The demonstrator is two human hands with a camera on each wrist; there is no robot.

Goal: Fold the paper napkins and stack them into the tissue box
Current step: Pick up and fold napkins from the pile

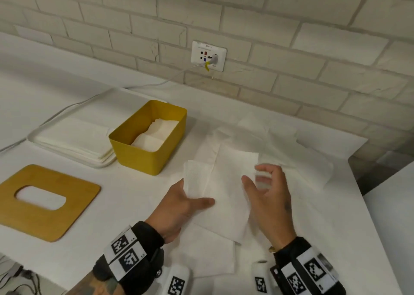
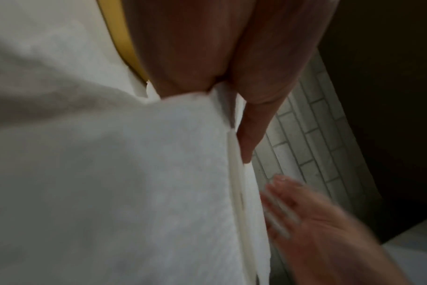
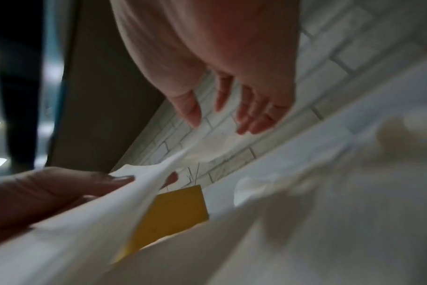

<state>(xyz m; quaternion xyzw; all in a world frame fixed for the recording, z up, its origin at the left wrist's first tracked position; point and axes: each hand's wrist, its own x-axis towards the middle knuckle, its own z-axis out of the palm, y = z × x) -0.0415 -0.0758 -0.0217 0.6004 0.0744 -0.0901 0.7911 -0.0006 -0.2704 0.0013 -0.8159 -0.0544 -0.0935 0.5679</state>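
Wrist cams strapped on both arms, closest to me. I'm seeing my left hand (image 1: 179, 202) pinching a napkin (image 1: 221, 182) w/ thumb on top, fingers (image 3: 170, 178) under, lifting it just above the counter (image 1: 125, 196). Right hand (image 1: 268, 189) is hovering beside napkin's right edge, fingers (image 3: 254, 115) spread apart, blurry, gripping nothing. Yellow tissue box (image 1: 149, 137) is sitting behind-left, folded napkins (image 1: 156, 133) inside. Wooden lid (image 1: 42, 201) is lying far left.

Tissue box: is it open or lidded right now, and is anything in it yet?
Open. The yellow tissue box has no lid on; its wooden lid lies flat on the table to its left. Folded white napkins already sit inside.
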